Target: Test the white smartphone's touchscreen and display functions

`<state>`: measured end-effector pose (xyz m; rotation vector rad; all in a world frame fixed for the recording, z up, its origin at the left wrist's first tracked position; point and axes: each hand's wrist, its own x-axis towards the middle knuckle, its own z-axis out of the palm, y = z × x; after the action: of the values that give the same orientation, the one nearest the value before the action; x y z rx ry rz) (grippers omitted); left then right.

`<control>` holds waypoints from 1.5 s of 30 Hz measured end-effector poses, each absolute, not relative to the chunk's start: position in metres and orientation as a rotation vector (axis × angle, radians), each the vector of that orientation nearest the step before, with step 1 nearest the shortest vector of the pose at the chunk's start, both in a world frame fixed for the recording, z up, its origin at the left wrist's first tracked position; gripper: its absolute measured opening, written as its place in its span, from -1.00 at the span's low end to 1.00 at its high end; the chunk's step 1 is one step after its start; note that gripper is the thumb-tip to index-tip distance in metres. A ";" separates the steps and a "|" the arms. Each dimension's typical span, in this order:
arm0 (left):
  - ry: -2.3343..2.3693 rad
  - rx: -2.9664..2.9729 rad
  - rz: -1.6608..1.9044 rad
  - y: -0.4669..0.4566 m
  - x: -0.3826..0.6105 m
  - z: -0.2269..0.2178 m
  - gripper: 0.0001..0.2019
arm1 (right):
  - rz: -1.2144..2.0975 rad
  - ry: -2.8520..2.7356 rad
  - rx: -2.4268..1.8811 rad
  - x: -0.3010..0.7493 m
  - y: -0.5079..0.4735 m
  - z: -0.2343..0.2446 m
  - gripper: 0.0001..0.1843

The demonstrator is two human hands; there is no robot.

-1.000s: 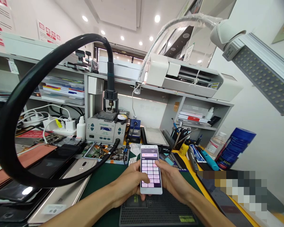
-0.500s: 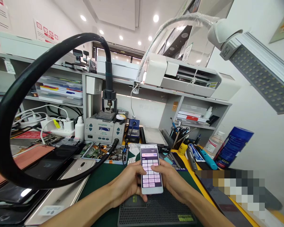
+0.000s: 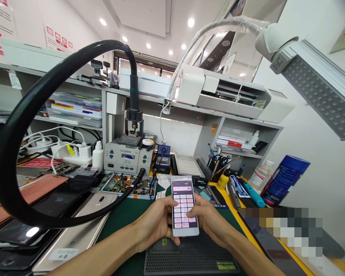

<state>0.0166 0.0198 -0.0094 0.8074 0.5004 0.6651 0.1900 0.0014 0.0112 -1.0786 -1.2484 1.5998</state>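
Note:
A white smartphone (image 3: 186,231) is held upright in front of me, its lit screen showing a grid of pale buttons on a dark background. My left hand (image 3: 156,218) grips its left side, with the thumb over the upper left of the grid and fingers behind and below. From the right, my right hand (image 3: 211,216) clasps the other edge, its thumb over the lower middle of the screen. Below the phone lies a dark perforated mat (image 3: 189,257) on the green work surface (image 3: 117,234).
A hot-air soldering station (image 3: 128,157) stands behind, its black hose (image 3: 5,153) looping on the left. Several phones, including a gold one (image 3: 74,237), lie left. A tray of circuit boards (image 3: 123,184), a blue can (image 3: 287,180) and an LED lamp (image 3: 322,84) surround the bench.
My left thumb has moved up the screen, and my right thumb has slid lower on the button grid. The phone stays in both hands.

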 end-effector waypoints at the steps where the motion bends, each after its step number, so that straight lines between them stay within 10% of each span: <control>1: 0.509 0.820 0.668 0.019 0.017 -0.009 -0.61 | 1.595 -1.257 -1.079 0.190 0.002 0.011 -0.50; 45: 0.561 0.806 0.651 0.017 0.016 -0.003 -0.61 | 1.717 -1.118 -1.034 0.189 0.002 0.011 -0.43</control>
<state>0.0163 0.0171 -0.0028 0.8058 0.5611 0.6512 0.1891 0.0021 0.0108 -1.0336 -1.1182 1.7167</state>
